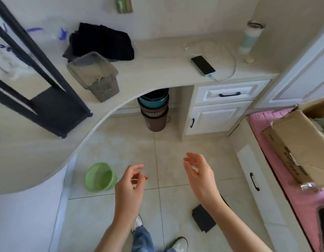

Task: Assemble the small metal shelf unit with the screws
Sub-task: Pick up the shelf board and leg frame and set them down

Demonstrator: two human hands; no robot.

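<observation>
The clear tub (95,77) sits on the counter (157,57) near its curved edge, lid on, with some brownish stuff low inside; what it is cannot be told. A green basket (100,176) lies tipped on the floor (175,142). Stacked buckets (154,110) stand under the counter. A cardboard box (295,148) lies on a pink cover (277,155) at the right.

The black shelf (53,108) stands on the counter at the left, its thin bars rising up past the top of the view. Behind the tub is a black cloth (103,42). A phone (203,65) lies near the counter's front edge with a white cable plugged in. A bottle (250,37) stands by the wall.

The floor is pale tile. A flat black piece (203,217) lies on it by the right arm.

The left hand (130,186) and right hand (199,173) hang in the air over the floor, fingers loosely bent, holding nothing. Bare tiles lie between the hands and the buckets.
</observation>
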